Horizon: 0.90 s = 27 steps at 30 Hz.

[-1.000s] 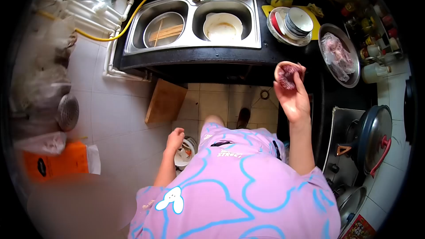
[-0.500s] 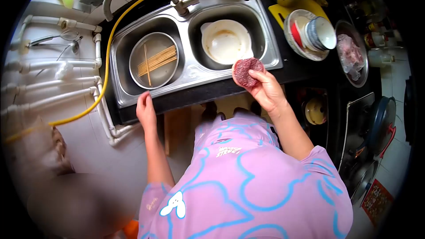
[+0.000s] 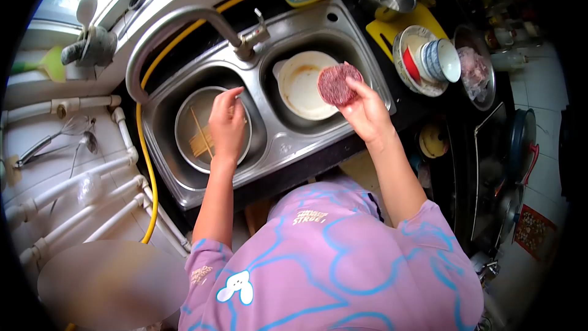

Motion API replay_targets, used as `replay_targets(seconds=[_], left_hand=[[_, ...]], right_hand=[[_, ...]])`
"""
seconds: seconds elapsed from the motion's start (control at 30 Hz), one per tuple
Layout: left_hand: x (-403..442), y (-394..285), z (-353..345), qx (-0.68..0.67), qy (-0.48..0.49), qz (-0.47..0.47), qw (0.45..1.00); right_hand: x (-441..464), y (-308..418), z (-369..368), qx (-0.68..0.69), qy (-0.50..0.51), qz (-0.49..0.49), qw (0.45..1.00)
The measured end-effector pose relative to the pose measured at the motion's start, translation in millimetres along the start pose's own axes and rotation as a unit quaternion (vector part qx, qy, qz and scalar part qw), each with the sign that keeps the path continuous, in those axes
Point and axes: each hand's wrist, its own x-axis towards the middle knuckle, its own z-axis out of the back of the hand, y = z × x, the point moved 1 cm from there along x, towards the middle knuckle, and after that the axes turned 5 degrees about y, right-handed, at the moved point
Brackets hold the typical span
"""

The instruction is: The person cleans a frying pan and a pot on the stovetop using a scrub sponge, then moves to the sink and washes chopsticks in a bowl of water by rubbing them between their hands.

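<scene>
While my right hand [image 3: 370, 112] pinches a dark-red, fuzzy round pad [image 3: 337, 84] over an off-white round pot [image 3: 297, 90] in the steel double sink [image 3: 285, 147], my left hand [image 3: 227, 124] — half-curled, can't tell if empty — hovers over a round metal bowl [image 3: 202, 98] of thin wooden sticks [image 3: 199, 145].

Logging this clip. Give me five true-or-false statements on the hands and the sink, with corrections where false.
1. The right hand holds a round, dark red pad. True.
2. The left hand grips the faucet. False: it is over the metal bowl.
3. Wooden sticks lie in the metal bowl. True.
4. The white bowl stands on the yellow board. False: it sits in the right basin.
5. The metal bowl is in the left basin. True.
</scene>
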Motion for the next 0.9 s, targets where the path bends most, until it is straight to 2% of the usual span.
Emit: replay_targets(seconds=[0.1,0.17,0.27,0.33,0.37,0.43,0.57,0.9], left_hand=[[59.7,-63.1,-7.8,0.038,-0.018,-0.174,0.984],[113.4,-103.9,-11.0,0.076,-0.023,-0.297,0.952],[183.8,-142.0,-31.1,0.161,-0.029,-0.358,0.919],[225.3,-150.4,-52.0,0.284,-0.071,-0.401,0.868],[238.6,-147.5,-62.2,0.286,-0.071,-0.402,0.867],[252.5,-142.6,-76.9,0.324,-0.006,-0.347,0.88],[246.5,-143.2,-82.5,0.295,0.002,-0.32,0.901],[242.4,-136.2,-93.1,0.294,-0.012,-0.319,0.901]], right_hand=[[55.1,33.9,-38.7,0.079,0.072,0.022,0.994],[91.0,56.3,-68.4,0.093,0.145,0.041,0.984],[143.9,77.4,-96.4,0.104,0.156,0.118,0.975],[167.9,83.0,-107.6,0.105,0.13,0.127,0.978],[179.4,84.7,-109.8,0.107,0.124,0.121,0.979],[187.3,88.9,-116.7,0.114,0.128,0.1,0.98],[191.8,92.1,-112.4,0.102,0.129,0.096,0.982],[190.3,101.3,-105.5,0.115,0.171,0.067,0.976]])
